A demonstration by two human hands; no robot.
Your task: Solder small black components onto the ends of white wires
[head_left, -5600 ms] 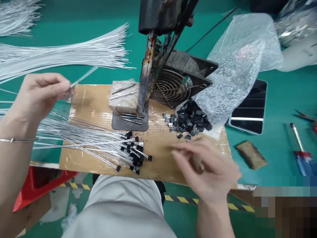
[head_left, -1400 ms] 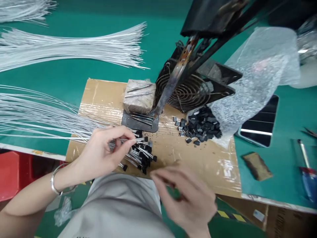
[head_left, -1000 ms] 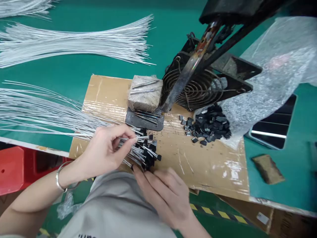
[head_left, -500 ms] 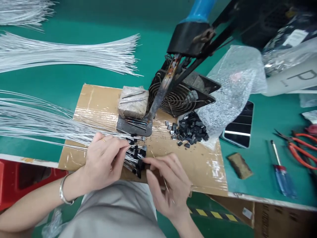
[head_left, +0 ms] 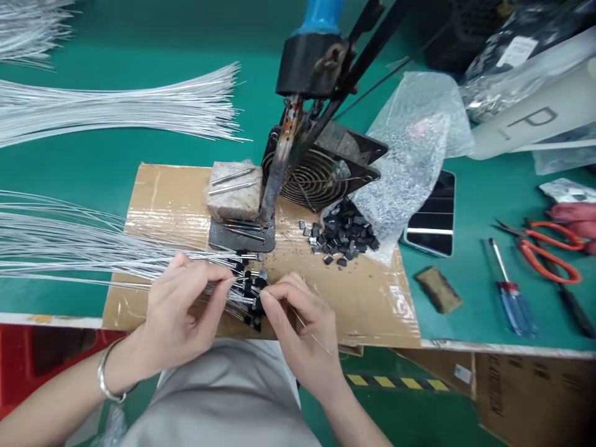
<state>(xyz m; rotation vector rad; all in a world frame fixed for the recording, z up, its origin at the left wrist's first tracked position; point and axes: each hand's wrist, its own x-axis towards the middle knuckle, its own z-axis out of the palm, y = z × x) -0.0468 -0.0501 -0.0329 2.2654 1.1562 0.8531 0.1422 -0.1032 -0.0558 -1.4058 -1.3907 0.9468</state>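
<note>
My left hand (head_left: 179, 307) pinches a thin silver wire near its end, over a fan of silver wires (head_left: 84, 245) that lies across the cardboard board (head_left: 372, 298). Their tips carry small black caps (head_left: 246, 288). My right hand (head_left: 302, 323) meets the left at the capped ends, its fingertips pinched on one black cap. A thin wire also runs back across the right hand's fingers. A loose pile of black caps (head_left: 347, 233) lies to the right on the board.
A soldering iron on a stand (head_left: 284, 155) rises behind a sponge block (head_left: 230, 192) and a fan grille (head_left: 316, 177). Bubble-wrap bag (head_left: 410, 143), phone (head_left: 431, 214), screwdriver (head_left: 510, 295), orange pliers (head_left: 544, 248) sit right. More wire bundles (head_left: 116, 108) lie far left.
My right hand came in from the front edge to the capped wire ends and closed its fingertips there. My left hand has kept its pinch on the wire. The view shifted.
</note>
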